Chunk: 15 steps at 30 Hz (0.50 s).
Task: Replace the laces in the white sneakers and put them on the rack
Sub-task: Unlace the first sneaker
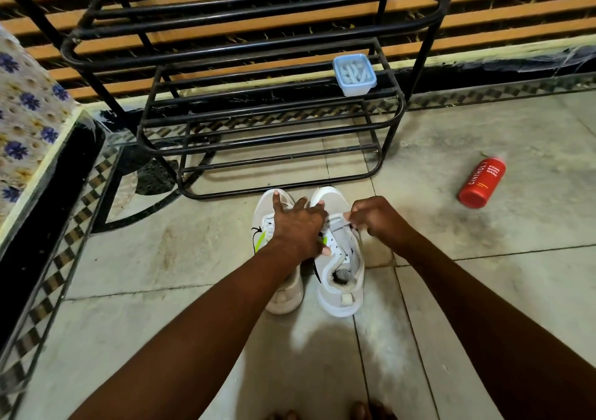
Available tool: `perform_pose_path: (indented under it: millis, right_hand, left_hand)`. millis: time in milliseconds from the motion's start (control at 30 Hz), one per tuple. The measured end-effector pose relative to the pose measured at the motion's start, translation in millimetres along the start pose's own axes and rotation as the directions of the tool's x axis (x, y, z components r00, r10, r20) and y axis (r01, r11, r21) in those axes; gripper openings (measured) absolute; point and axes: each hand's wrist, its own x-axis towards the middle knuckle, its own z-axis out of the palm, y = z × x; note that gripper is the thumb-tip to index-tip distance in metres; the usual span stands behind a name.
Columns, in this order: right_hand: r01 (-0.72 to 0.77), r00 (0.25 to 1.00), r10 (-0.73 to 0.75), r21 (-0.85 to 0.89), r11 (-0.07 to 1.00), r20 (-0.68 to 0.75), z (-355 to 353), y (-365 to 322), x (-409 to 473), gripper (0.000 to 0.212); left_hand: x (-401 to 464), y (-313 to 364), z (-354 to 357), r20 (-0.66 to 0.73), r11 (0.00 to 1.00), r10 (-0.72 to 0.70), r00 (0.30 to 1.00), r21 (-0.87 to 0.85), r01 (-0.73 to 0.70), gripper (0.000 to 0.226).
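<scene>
2 white sneakers sit side by side on the tiled floor, toes just short of the black rack. The left hand is spread flat across both, fingers straight, pressing down to hold the pair steady. The right hand has its fingers curled tight, pinching the lace at the front eyelets of the right-hand shoe and drawing it sideways. I'd say this is the old lace coming out, though I can't be certain.

On the rack's middle shelf there's a small clear container with a blue lid, pale strips inside — possibly the fresh laces, too small to tell. A red bottle lies on its side well apart to the right. A flowered cloth covers something at the left edge.

The risk from here: pull too hard and the lace snags in an eyelet, dragging the shoe sideways from under that flat palm. Only 1 hand pins 2 shoes, so the other sneaker could skid as well.
</scene>
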Motion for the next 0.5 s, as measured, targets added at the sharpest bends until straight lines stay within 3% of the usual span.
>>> perform_pose_path:
  millis: [67, 100, 167, 200, 233, 267, 300, 333, 367, 400, 433, 467, 500]
  right_hand:
    - [0.114, 0.993, -0.09, -0.42, 0.9, 0.077, 5, 10, 4, 0.033]
    - [0.143, 0.989, -0.101, -0.51, 0.848, 0.108, 5, 10, 6, 0.035]
    - [0.226, 0.973, -0.16, -0.515, 0.827, 0.169, 3, 2, 7, 0.036]
    - [0.243, 0.968, -0.191, -0.414, 0.877, 0.164, 4, -1, 7, 0.034]
    - [0.164, 0.984, -0.148, -0.169, 0.972, 0.101, 2, -5, 5, 0.032]
    - [0.039, 0.999, -0.044, 0.163, 0.986, 0.024, 0, -8, 4, 0.033]
    - [-0.073, 0.996, 0.085, 0.408, 0.91, -0.01, -1, -9, 1, 0.036]
    - [-0.126, 0.988, 0.153, 0.503, 0.855, -0.012, -2, -4, 0, 0.04]
    - [-0.123, 0.988, 0.151, 0.403, 0.907, -0.038, -4, 2, 1, 0.042]
    - [-0.064, 0.997, 0.069, 0.137, 0.988, -0.026, -6, 8, -1, 0.041]
    - [0.007, 1.0, -0.003, -0.213, 0.977, 0.017, -11, 11, -3, 0.04]
    - [0.063, 0.998, -0.044, -0.426, 0.902, 0.054, -16, 12, -4, 0.038]
    - [0.096, 0.994, -0.063, -0.466, 0.88, 0.085, -21, 12, -6, 0.035]
  left_hand:
    - [1, 1, -3, 0.016, 1.0, 0.002, 1.0, 0.016, -0.002, 0.091]
    - [2, 2, -4, 0.024, 1.0, 0.006, 1.0, 0.02, -0.006, 0.091]
    - [3, 2, -6, 0.022, 1.0, 0.006, 1.0, 0.019, -0.006, 0.091]
    - [3, 3, -6, 0.022, 1.0, 0.003, 1.0, 0.017, -0.004, 0.092]
    - [3, 2, -7, 0.023, 1.0, 0.0, 1.0, 0.017, -0.001, 0.092]
    - [3, 2, -6, 0.021, 1.0, -0.001, 1.0, 0.017, 0.001, 0.093]
    - [3, 2, -5, 0.015, 1.0, -0.004, 1.0, 0.018, 0.004, 0.095]
    - [3, 2, -4, 0.013, 1.0, -0.008, 1.0, 0.022, 0.008, 0.096]
    - [4, 2, -4, 0.017, 1.0, -0.012, 1.0, 0.027, 0.012, 0.097]
    - [4, 3, -4, 0.025, 0.999, -0.016, 1.0, 0.033, 0.015, 0.098]
    - [5, 3, -4, 0.031, 0.999, -0.021, 0.999, 0.035, 0.02, 0.099]
    - [6, 3, -4, 0.033, 0.999, -0.024, 0.999, 0.037, 0.023, 0.101]
    - [7, 4, -4, 0.029, 0.999, -0.026, 0.999, 0.037, 0.025, 0.102]
